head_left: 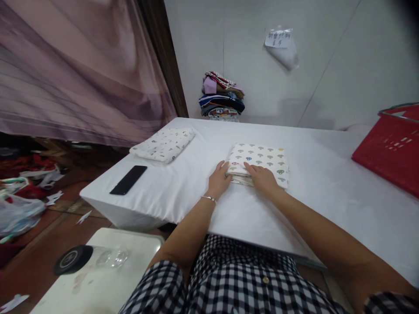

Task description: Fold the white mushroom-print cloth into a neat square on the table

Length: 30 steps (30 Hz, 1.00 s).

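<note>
A white cloth [262,155] printed with grey, blue, red, green and yellow mushroom shapes lies folded into a flat rectangle on the white-covered table [327,174]. My left hand [218,179] grips its near left corner, the thumb at the front edge. On the near side, my right hand [263,179] holds the front edge with its fingers over the top layer; its thumb is hidden. Between the two hands the layers gape slightly. Farther left rests another folded white cloth [165,144] with small dark prints, apart from both hands.
A black phone [128,179] lies near the table's left edge. At the right stands a red basket [389,148]. Folded fabrics form a stack [221,97] by the wall. Below left is a cream stool [108,279] carrying a black round object [73,259]. A pinkish curtain [81,69] hangs at left.
</note>
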Each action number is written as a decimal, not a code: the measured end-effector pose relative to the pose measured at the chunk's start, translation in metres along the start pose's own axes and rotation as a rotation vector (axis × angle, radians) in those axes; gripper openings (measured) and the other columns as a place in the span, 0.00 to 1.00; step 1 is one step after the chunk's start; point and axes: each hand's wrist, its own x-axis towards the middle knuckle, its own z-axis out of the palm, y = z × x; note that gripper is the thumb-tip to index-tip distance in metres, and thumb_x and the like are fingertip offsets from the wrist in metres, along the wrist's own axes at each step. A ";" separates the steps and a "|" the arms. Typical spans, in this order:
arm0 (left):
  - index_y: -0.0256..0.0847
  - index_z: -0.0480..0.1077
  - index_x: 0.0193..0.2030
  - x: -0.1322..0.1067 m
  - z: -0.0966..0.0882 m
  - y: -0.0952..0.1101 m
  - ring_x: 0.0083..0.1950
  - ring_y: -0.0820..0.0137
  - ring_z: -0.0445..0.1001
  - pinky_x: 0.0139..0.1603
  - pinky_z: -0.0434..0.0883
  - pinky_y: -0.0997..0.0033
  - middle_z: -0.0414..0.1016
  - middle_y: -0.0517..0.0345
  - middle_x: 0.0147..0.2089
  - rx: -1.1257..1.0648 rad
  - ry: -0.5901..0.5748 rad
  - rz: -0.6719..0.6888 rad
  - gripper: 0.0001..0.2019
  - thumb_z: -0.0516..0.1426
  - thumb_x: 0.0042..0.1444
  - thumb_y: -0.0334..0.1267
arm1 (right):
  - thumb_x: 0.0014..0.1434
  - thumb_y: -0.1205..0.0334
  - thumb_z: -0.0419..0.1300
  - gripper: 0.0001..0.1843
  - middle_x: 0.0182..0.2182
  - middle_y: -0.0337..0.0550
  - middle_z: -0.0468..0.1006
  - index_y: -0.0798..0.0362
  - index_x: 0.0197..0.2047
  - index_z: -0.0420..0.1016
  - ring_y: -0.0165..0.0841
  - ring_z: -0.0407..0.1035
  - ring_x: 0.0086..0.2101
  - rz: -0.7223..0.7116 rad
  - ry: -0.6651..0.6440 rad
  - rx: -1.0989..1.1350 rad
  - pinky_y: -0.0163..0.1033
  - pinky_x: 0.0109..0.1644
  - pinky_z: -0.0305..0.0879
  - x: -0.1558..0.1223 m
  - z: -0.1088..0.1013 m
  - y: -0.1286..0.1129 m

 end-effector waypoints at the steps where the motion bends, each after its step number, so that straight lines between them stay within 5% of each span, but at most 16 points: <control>1: 0.44 0.60 0.62 -0.003 -0.002 0.003 0.60 0.61 0.63 0.56 0.66 0.64 0.57 0.54 0.66 0.029 0.035 0.021 0.26 0.56 0.55 0.39 | 0.56 0.75 0.45 0.34 0.52 0.53 0.71 0.54 0.66 0.51 0.41 0.68 0.41 0.005 -0.010 -0.003 0.42 0.39 0.60 0.001 -0.001 0.001; 4: 0.42 0.65 0.57 -0.013 -0.006 0.012 0.56 0.62 0.65 0.55 0.66 0.64 0.66 0.51 0.57 0.105 0.096 0.123 0.19 0.54 0.58 0.39 | 0.57 0.74 0.45 0.33 0.50 0.54 0.72 0.54 0.66 0.51 0.41 0.69 0.39 0.005 -0.010 -0.014 0.42 0.37 0.60 0.005 -0.002 0.003; 7: 0.46 0.70 0.49 -0.021 -0.003 0.021 0.51 0.67 0.69 0.48 0.68 0.69 0.71 0.56 0.51 0.156 -0.049 0.280 0.13 0.48 0.62 0.36 | 0.58 0.73 0.45 0.33 0.49 0.53 0.73 0.54 0.67 0.51 0.39 0.69 0.38 -0.011 -0.013 -0.026 0.40 0.36 0.60 0.007 -0.002 0.005; 10: 0.48 0.69 0.51 -0.020 0.005 0.027 0.50 0.68 0.70 0.43 0.69 0.71 0.71 0.60 0.54 0.206 -0.186 0.368 0.16 0.45 0.63 0.33 | 0.58 0.72 0.46 0.33 0.50 0.53 0.73 0.53 0.67 0.50 0.39 0.70 0.39 -0.020 -0.031 -0.031 0.39 0.35 0.60 0.008 -0.004 0.008; 30: 0.33 0.74 0.43 0.001 0.020 0.042 0.43 0.59 0.75 0.43 0.69 0.60 0.75 0.42 0.43 0.378 -0.307 0.399 0.14 0.47 0.62 0.30 | 0.59 0.69 0.46 0.31 0.49 0.51 0.74 0.50 0.66 0.53 0.38 0.70 0.40 -0.026 -0.060 -0.002 0.37 0.35 0.60 0.011 -0.006 0.014</control>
